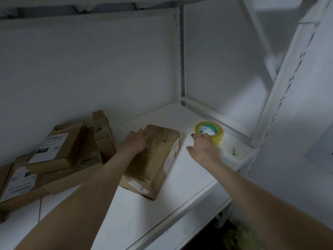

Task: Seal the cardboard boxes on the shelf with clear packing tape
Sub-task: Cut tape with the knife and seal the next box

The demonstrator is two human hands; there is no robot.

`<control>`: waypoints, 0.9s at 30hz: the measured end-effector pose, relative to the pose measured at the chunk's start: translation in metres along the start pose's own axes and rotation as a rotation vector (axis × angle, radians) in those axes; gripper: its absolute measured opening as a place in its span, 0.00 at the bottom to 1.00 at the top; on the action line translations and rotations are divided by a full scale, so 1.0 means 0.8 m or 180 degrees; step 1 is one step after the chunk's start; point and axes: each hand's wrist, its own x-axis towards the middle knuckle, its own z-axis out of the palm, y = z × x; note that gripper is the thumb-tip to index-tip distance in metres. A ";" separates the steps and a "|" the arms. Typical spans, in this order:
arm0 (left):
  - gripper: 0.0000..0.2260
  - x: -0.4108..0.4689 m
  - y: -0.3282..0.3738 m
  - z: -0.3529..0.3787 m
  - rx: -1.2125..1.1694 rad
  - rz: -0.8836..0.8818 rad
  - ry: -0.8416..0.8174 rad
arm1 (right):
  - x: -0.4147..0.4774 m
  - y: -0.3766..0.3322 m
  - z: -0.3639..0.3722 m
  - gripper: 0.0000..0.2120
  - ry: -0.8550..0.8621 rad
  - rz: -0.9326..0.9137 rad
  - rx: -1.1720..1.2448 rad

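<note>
Box [158, 156] edge under left hand [134, 142], right hand [203, 147] on tape roll [210, 129]

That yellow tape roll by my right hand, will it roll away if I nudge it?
The tape roll looks round and rigid, so on edge it would probably roll on the smooth shelf. Its glossy side may slip.
</note>
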 end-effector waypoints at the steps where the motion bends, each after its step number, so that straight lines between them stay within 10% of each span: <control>1: 0.18 0.001 0.008 0.003 0.0087 -0.0152 0.0086 | 0.000 0.017 -0.004 0.25 0.0014 0.0163 -0.0315; 18: 0.19 0.002 0.054 0.021 0.0250 0.1304 0.0289 | 0.009 0.061 0.015 0.17 -0.0472 0.0099 -0.0337; 27: 0.19 0.001 0.080 0.024 0.0505 0.0580 0.0221 | 0.058 0.069 -0.030 0.25 0.0280 -0.0260 -0.0944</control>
